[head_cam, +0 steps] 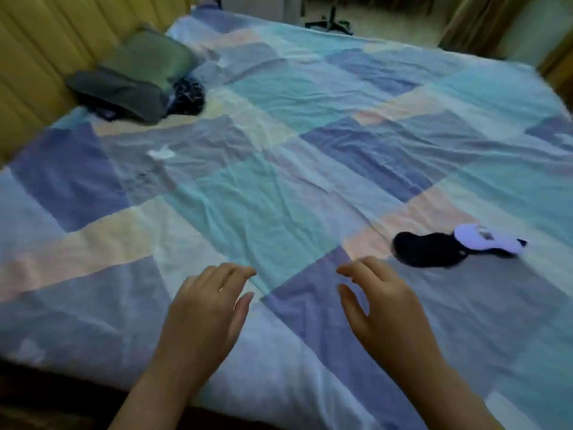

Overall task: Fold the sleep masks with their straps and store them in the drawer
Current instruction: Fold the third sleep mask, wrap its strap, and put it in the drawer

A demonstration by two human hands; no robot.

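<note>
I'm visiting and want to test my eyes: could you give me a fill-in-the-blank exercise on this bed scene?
1. Both hands, left hand and right hand, hover over the quilt, holding ____.
2. The black sleep mask lies nearest the ____ hand.
3. The white sleep mask partly overlaps the ____ one.

Missing words: nothing; right; black

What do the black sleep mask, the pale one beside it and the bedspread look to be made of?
Black sleep mask: probably soft matte fabric; it shows no shine. Pale sleep mask, overlapping its right end: smoother cloth, perhaps satin, with a faint sheen; blur leaves this open. Bedspread: thin woven cotton-like cloth, matte, finely creased all over.
</note>
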